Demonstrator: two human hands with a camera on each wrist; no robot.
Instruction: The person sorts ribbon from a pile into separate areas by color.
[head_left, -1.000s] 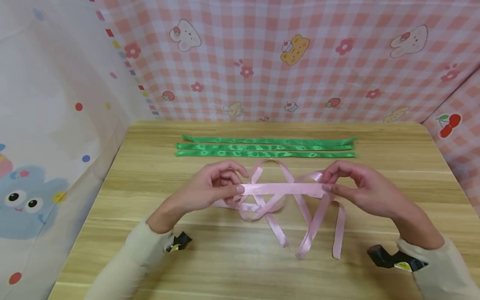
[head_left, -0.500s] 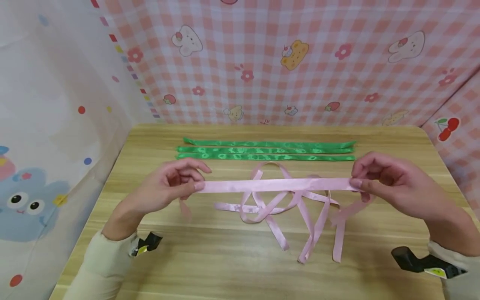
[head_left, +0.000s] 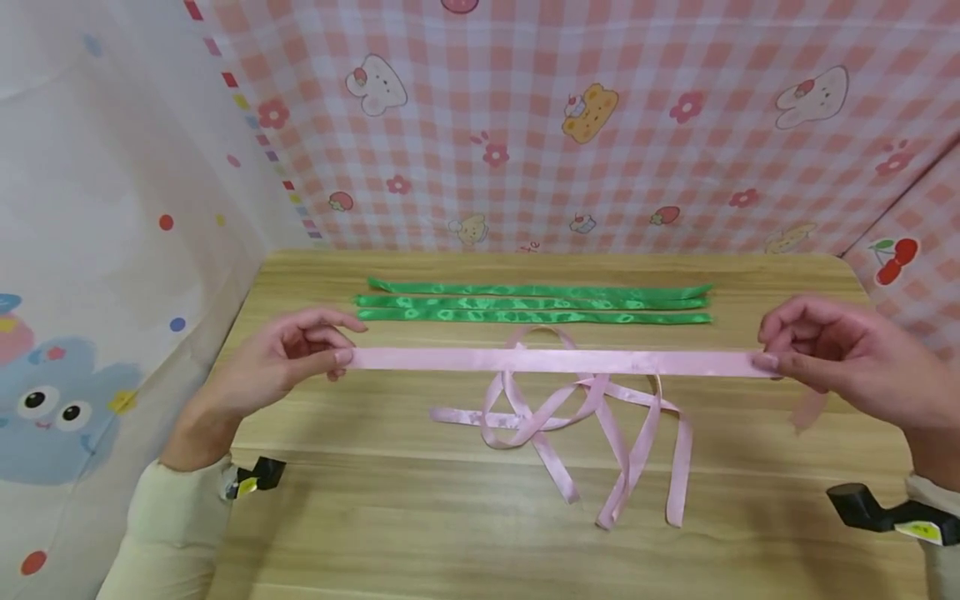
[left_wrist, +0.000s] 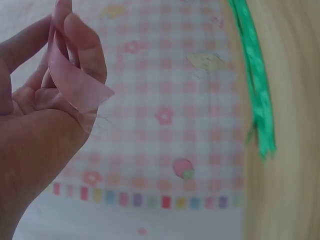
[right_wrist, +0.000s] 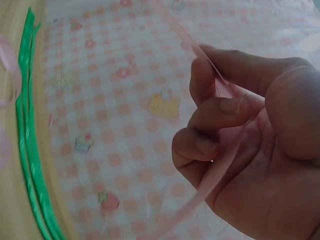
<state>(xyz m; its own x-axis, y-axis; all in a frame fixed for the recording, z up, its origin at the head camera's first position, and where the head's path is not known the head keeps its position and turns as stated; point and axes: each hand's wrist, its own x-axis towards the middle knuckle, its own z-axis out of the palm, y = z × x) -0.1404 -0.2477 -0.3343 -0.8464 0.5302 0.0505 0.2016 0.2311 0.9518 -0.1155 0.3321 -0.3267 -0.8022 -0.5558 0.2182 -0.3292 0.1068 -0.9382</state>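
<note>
A pink satin ribbon (head_left: 555, 361) is stretched straight and level above the table between both hands. My left hand (head_left: 288, 358) pinches it near its left end with thumb and fingers; in the left wrist view the ribbon's short frayed tail (left_wrist: 80, 90) curls out below the fingers. On the other side, my right hand (head_left: 847, 358) pinches the ribbon between thumb and forefinger. A loose tail (right_wrist: 215, 175) hangs through the palm in the right wrist view. Beneath the taut strip, a tangle of more pink ribbons (head_left: 558, 417) lies on the table.
Several green ribbons (head_left: 532, 303) lie side by side across the back of the wooden table (head_left: 450, 542). A pink checked cloth (head_left: 525, 125) hangs behind it, and a white printed cloth (head_left: 90, 250) hangs at the left.
The hands have moved apart, left hand leftward and right hand rightward, drawing the pink ribbon out longer between them. The green ribbons and the tangle on the table stay put.
</note>
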